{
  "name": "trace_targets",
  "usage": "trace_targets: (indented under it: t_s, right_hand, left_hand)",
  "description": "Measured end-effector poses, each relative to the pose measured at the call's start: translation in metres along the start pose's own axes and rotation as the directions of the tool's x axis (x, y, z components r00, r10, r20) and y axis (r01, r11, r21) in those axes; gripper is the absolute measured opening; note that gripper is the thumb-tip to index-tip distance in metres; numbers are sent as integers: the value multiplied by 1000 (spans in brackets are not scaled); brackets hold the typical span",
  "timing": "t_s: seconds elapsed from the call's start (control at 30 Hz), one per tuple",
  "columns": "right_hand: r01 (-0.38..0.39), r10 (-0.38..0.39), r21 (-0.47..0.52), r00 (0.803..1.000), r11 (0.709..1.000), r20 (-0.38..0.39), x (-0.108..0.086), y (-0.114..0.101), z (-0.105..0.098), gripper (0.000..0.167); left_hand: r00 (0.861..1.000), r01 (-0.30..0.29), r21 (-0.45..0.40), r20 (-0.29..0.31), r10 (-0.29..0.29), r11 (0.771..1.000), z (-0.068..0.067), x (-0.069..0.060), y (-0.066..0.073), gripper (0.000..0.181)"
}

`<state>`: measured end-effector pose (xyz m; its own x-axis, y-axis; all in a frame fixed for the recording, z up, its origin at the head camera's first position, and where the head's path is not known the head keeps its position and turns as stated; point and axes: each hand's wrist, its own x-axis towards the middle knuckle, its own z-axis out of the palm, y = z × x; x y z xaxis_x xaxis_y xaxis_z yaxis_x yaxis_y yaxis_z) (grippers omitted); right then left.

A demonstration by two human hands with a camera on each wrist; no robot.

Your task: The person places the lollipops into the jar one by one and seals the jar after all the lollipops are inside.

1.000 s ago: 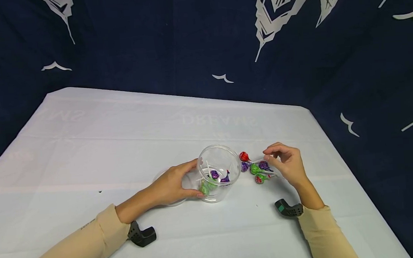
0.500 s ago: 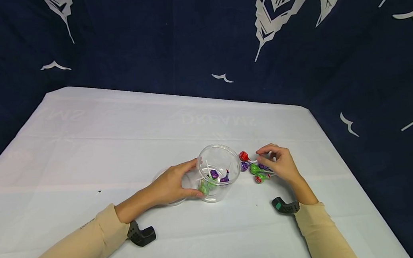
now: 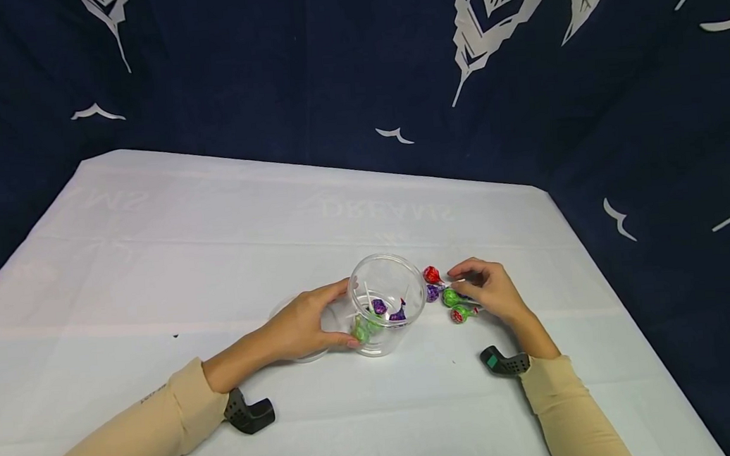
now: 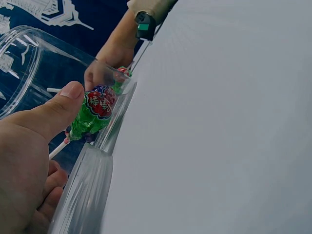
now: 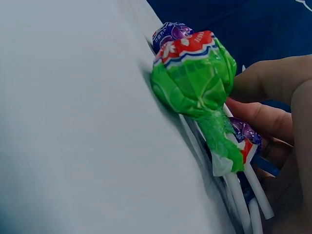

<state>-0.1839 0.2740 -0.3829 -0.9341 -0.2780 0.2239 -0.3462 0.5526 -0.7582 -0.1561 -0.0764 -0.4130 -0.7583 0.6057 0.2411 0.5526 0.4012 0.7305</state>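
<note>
The left hand (image 3: 302,326) holds a clear jar (image 3: 390,274) from its left side on the white desk (image 3: 365,419); the smooth, rounded plastic looks light and perhaps slippery, best steadied low on its wall. Inside lie ball-headed lollipops (image 3: 379,307) in crinkled, glossy wrappers. Just right of it are loose lollipops (image 3: 451,297), likely light and firm, easiest to pinch by their slim white sticks (image 5: 237,200). The right hand (image 3: 490,290) bends over these; whether it grips one cannot be told.

My two hands (image 3: 311,323), one jar (image 3: 385,290), one other clear plastic piece (image 4: 87,190). Lollipops (image 3: 460,314) outside: one red (image 3: 431,274), two green (image 3: 451,297), at least one purple (image 3: 433,293); inside: two purple (image 3: 379,307), green count unclear.
</note>
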Motion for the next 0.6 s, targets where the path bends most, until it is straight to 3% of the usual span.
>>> trace_targets:
  t_s: [0.23, 0.6]
  right_hand:
    - [-19, 17, 31, 998, 999, 62, 0, 2, -1, 16]
    - [-24, 26, -24, 997, 999, 66, 0, -1, -1, 10]
  left_hand:
    - [1000, 4, 4, 0, -4, 1000, 0, 0, 0, 93]
    - [1000, -7, 7, -6, 7, 1000, 0, 0, 0, 93]
